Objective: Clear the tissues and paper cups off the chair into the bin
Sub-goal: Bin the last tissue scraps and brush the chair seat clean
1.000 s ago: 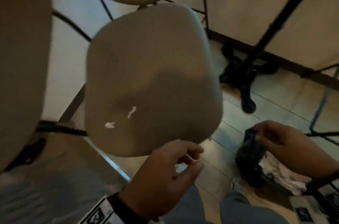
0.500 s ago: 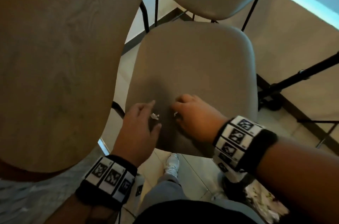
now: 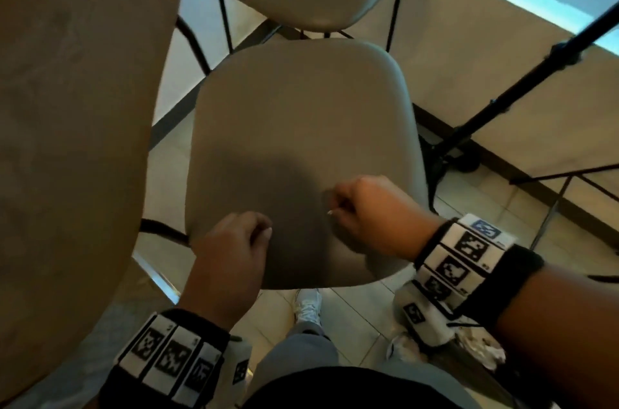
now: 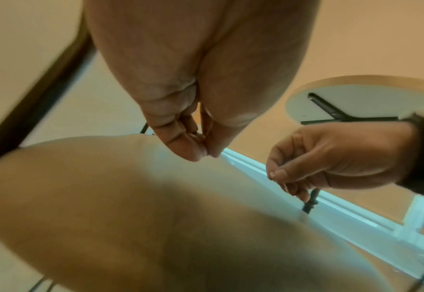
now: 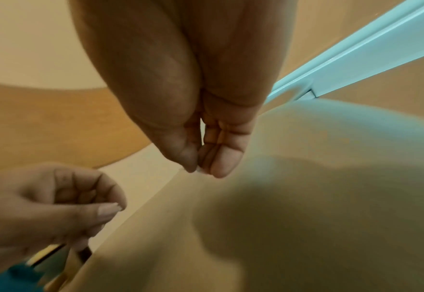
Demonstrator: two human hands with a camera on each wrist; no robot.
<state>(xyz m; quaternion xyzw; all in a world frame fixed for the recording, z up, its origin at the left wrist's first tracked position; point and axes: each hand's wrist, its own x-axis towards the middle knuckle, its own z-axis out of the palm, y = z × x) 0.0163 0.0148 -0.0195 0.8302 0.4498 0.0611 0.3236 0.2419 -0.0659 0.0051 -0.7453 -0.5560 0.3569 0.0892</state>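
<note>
A grey chair seat (image 3: 301, 127) filled the frame's centre, a wooden table (image 3: 73, 107) at left, tiled floor (image 3: 351, 315) below. The left hand (image 3: 231, 248) and right hand (image 3: 365, 211) hovered over its lower edge, each pinching a tiny tissue scrap (image 3: 330, 212) between thumb and fingertips.

Tissue scraps gone from chair seat (image 3: 301, 127), left hand (image 3: 231, 241) and right hand (image 3: 365, 207) now pinched

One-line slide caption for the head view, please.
Both hands, left hand and right hand, fingers pinched together over the grey chair seat.
</note>
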